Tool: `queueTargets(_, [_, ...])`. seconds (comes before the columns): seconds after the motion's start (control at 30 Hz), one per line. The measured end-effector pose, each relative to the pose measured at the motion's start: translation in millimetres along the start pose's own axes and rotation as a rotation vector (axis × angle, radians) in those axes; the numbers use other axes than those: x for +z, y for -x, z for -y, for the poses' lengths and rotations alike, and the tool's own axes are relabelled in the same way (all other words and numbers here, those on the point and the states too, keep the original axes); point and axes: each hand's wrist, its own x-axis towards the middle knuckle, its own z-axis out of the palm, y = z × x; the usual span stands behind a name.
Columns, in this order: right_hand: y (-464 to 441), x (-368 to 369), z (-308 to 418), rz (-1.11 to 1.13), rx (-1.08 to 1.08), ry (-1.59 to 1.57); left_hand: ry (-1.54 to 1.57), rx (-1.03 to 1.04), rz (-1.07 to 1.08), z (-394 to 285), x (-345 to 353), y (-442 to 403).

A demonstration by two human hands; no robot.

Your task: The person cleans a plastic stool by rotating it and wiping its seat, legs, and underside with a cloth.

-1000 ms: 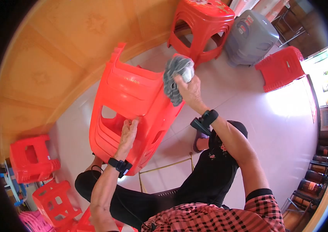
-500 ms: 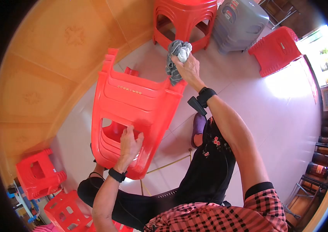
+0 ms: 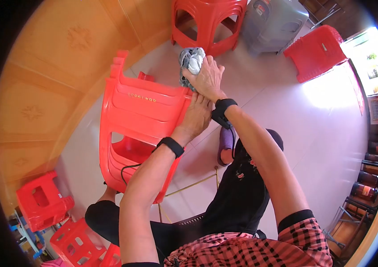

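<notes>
The stool (image 3: pixel 140 111) is left of center in the frame, its leg ends toward the top and its rounded end toward the bottom. Its long axis runs up the frame, leaning a little right. It is smooth, glossy red plastic, with 1 large opening in the facing side, curved ridges, and small gold lettering near the upper edge. The leg ends look stepped; whether more than 1 stool is nested there, I cannot tell.

The right hand (image 3: pixel 207 80) has its fingers closed around 1 cloth (image 3: pixel 191 64), crumpled, soft, gray and white, just above the stool's upper right corner. The left hand (image 3: pixel 197 116) lies at that corner, fingers close together and stretched toward the right hand; its thumb is hidden, so how firmly it grips I cannot tell. Each wrist wears 1 black band.

Around them on the pale, shiny tiled floor (image 3: pixel 304 147) are red stools: 1 upright seat shape at top center (image 3: pixel 209 22), 1 at upper right (image 3: pixel 315 53), and 2 at lower left (image 3: pixel 44 200), plus part of another red piece at the bottom edge. Gray stools (image 3: pixel 273 24) stand top right. The orange wall (image 3: pixel 104 53) at left shows 3 star-like reliefs.
</notes>
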Motion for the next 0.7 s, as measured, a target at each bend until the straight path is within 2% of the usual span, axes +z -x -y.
queueTargets(0.03, [-5, 3, -3, -0.037, -0.089, -0.020, -0.004, 0.045, -0.095, 1, 4, -3])
queueTargets(0.07, [-7, 5, -6, -0.031, -0.084, -0.020, 0.001, 0.043, -0.089, 2, 7, -5])
queueTargets(0.13, [-12, 7, -7, 0.038, -0.109, 0.019, 0.086, -0.044, 0.034, 2, 6, -8])
queueTargets(0.3, [-14, 17, -11, 0.126, 0.062, -0.093, 0.168, -0.107, 0.002, -5, 2, -2])
queueTargets(0.37, [-14, 21, -13, 0.124, 0.059, -0.112, 0.178, -0.139, -0.046, -9, 3, -1])
queueTargets(0.53, [-14, 22, -12, 0.078, 0.043, -0.144, 0.146, -0.161, 0.033, -11, -2, -2])
queueTargets(0.7, [-6, 22, -9, 0.110, 0.142, -0.141, 0.215, -0.160, 0.017, -12, -6, 8])
